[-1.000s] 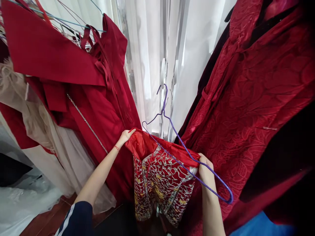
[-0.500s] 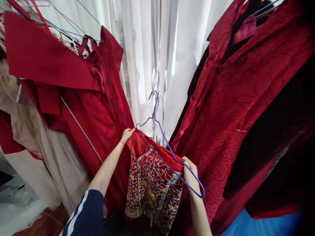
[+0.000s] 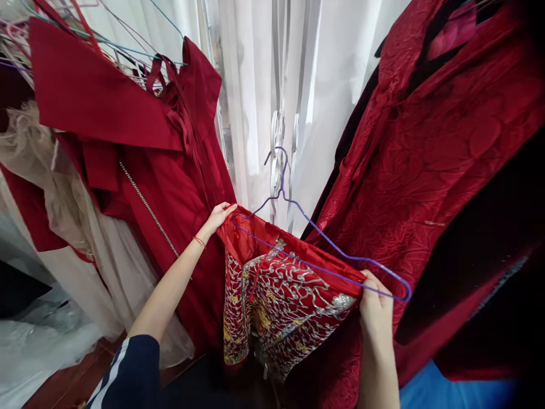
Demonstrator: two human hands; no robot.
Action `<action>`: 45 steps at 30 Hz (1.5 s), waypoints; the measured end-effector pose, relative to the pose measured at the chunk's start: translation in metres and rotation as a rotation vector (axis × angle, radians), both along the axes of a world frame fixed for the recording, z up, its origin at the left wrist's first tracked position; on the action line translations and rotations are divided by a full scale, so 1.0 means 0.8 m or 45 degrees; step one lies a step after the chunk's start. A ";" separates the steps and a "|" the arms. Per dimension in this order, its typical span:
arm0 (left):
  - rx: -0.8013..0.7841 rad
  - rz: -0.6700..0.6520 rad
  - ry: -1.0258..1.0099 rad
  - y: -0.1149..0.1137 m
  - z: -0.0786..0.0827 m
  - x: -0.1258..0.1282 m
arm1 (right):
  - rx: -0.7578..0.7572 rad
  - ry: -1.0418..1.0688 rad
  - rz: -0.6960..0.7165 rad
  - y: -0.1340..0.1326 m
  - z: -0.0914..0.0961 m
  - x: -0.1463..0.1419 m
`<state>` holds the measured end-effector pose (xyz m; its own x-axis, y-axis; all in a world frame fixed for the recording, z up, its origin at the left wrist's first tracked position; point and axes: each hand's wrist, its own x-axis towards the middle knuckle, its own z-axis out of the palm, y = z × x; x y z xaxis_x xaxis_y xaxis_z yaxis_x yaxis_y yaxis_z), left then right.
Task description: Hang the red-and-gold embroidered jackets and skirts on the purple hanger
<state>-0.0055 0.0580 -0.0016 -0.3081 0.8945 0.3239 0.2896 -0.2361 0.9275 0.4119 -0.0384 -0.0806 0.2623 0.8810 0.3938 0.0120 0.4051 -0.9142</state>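
1. The embroidered red garment (image 3: 276,307) is held low, just in front of the white curtain (image 3: 251,113). Its top edge is stretched open between the two hands, and a purple wire hanger (image 3: 323,250) lies across that opening.
2. The left hand (image 3: 219,216) is pinched shut on the garment's left corner. The right hand (image 3: 377,301) is closed over the right corner and the hanger's wire together. If either pinch slackens, the slick lining would likely slide off the thin wire and the cloth would sag toward the floor.
3. The hanger's hook stands free before the curtain, caught on nothing, and a careless tilt could snag it in the curtain's folds.
4. The hanger's right tip pokes past the right hand, close to the brocade robe (image 3: 426,170) to the right of the curtain, and could catch its weave.
5. To the left of the curtain, the satin dress (image 3: 179,187) carries a beaded strap (image 3: 149,210) near the left hand, which the metallic embroidery could snag.
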 end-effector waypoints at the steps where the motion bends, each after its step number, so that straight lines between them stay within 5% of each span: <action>1: 0.056 -0.024 0.023 -0.008 0.005 0.005 | -0.010 0.013 -0.030 -0.001 0.000 0.002; 4: 0.209 -0.194 0.208 -0.037 0.019 0.024 | -0.031 0.051 -0.103 -0.007 0.004 0.007; 8: 0.121 -0.314 0.692 -0.081 0.031 0.061 | -0.044 0.093 -0.139 -0.023 0.012 0.010; 12: 0.079 -0.060 1.243 -0.106 0.038 0.101 | -0.077 0.098 -0.182 -0.023 0.016 0.019; 18: -0.003 0.219 1.464 -0.106 0.029 0.127 | -0.118 0.163 -0.398 -0.009 0.010 0.039; 22: -0.054 0.472 1.611 -0.109 0.022 0.115 | -0.097 0.246 -0.181 -0.023 0.021 0.041; 26: -0.056 0.607 1.755 -0.113 0.019 0.094 | 0.133 0.347 -0.053 -0.039 0.066 0.064; 31: -0.020 0.565 1.770 -0.109 0.005 0.090 | 0.593 0.200 -0.205 -0.070 0.114 0.084; 34: 0.014 0.526 1.758 -0.108 -0.004 0.100 | 0.423 -0.267 0.139 -0.087 0.097 0.050; 41: 0.010 0.574 1.760 -0.114 -0.003 0.100 | 0.091 -1.253 0.730 -0.062 0.004 -0.039; 45: -0.038 0.592 1.734 -0.117 0.001 0.097 | -0.138 -1.632 0.805 -0.063 -0.068 -0.069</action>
